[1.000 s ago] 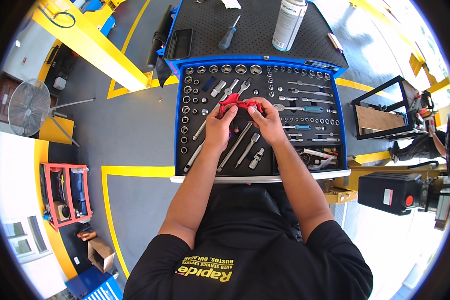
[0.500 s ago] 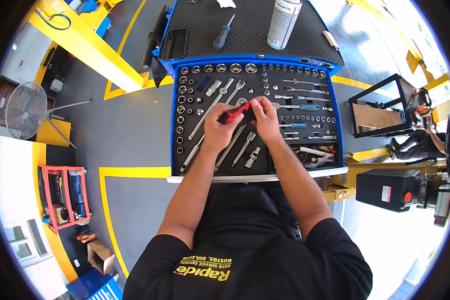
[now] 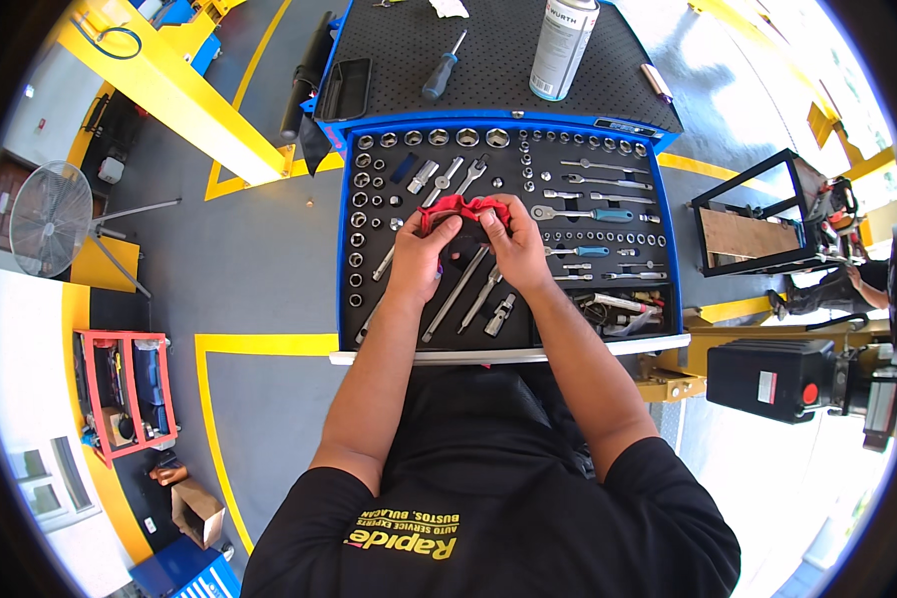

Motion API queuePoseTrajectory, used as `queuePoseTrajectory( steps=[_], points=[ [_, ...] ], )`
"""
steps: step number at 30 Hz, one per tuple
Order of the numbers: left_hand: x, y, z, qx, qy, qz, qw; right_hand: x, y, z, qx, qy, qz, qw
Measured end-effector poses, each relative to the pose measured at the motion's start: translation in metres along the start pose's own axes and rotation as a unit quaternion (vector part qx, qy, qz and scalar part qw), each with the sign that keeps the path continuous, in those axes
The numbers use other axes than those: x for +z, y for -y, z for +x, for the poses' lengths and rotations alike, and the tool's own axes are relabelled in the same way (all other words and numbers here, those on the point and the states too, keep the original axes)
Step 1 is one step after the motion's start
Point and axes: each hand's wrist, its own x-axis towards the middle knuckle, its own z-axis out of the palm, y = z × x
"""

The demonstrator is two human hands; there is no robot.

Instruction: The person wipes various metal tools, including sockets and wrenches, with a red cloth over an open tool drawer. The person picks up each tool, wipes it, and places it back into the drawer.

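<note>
Both hands are raised over an open tool drawer (image 3: pixel 588 347), pinching a crumpled red and black cloth piece (image 3: pixel 465 206) between them. My left hand (image 3: pixel 424 261) grips its left end, thumb bent over the fabric. At the right end, my right hand (image 3: pixel 516 254) closes on it with thumb and fingers. Whether it is a rag or a glove, I cannot tell. Below the hands, extension bars, a universal joint (image 3: pixel 500 314) and other chrome tools lie in dark foam. Right of my right hand are ratchets with teal handles (image 3: pixel 611 214).
On the blue cabinet's black top (image 3: pixel 399 70) stand a spray can (image 3: pixel 563 50), a screwdriver (image 3: pixel 441 75) and a small black tray (image 3: pixel 347 90). A yellow post (image 3: pixel 189 100) and a fan (image 3: pixel 55 219) are at left. A black metal cart (image 3: pixel 757 219) stands at right.
The cloth piece has been spread sideways, showing more red along its top. My hands have moved slightly apart, the left one a little to the left and down.
</note>
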Motion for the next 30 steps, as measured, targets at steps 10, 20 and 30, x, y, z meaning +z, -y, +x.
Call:
queuePoseTrajectory(
  steps=[10,20,30],
  points=[
    [0.007,0.0,-0.005,0.245,0.011,0.319,0.915,-0.004,-0.015,0.009,0.103,-0.013,0.089,0.991],
    [0.001,0.002,0.003,0.089,0.025,0.051,0.994,0.001,-0.023,0.008,0.032,0.024,0.157,0.987],
    [0.0,0.008,0.004,0.118,0.039,0.063,0.99,-0.003,-0.02,0.01,0.103,0.022,0.278,0.955]
  ],
)
